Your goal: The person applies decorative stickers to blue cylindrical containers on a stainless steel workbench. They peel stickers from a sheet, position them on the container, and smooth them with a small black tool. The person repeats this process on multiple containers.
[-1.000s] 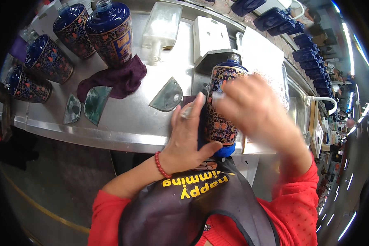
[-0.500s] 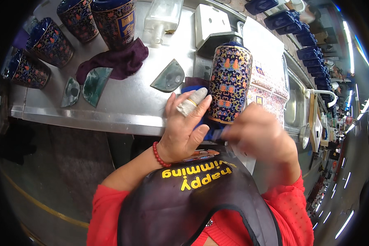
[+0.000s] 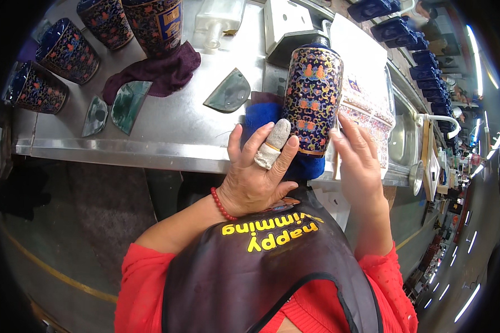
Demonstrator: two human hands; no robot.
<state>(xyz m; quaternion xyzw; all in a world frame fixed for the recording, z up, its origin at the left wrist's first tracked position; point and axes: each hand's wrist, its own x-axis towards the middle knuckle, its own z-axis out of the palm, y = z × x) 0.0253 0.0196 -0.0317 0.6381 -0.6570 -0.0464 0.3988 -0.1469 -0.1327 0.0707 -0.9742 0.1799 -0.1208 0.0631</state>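
A dark blue bottle (image 3: 314,100) with a colourful floral pattern lies on its side on a blue cloth (image 3: 261,114), its neck pointing away from me. My left hand (image 3: 254,180) is at the bottle's near left side with its fingers spread. One of its fingers wears a grey cloth cover (image 3: 274,145) tied with a band. Its forefinger reaches the bottle's lower left edge; firm contact cannot be made out. Along the bottle's lower right side my right hand (image 3: 364,161) lies with fingers stretched out, the fingertips beside or touching the bottle. Neither hand grips anything visible.
White sheets with printed patterns (image 3: 366,69) lie right of the bottle. Green glassy pieces (image 3: 229,91), a purple cloth (image 3: 155,72) and several similar patterned bottles (image 3: 72,53) occupy the metal table's (image 3: 166,130) left side. A clear bottle (image 3: 219,16) and a white box (image 3: 288,25) are farther back.
My right hand has gone from a blurred motion below the bottle to its right side, fingers now extended. My left fingers have spread and shifted slightly right, uncovering more blue cloth.
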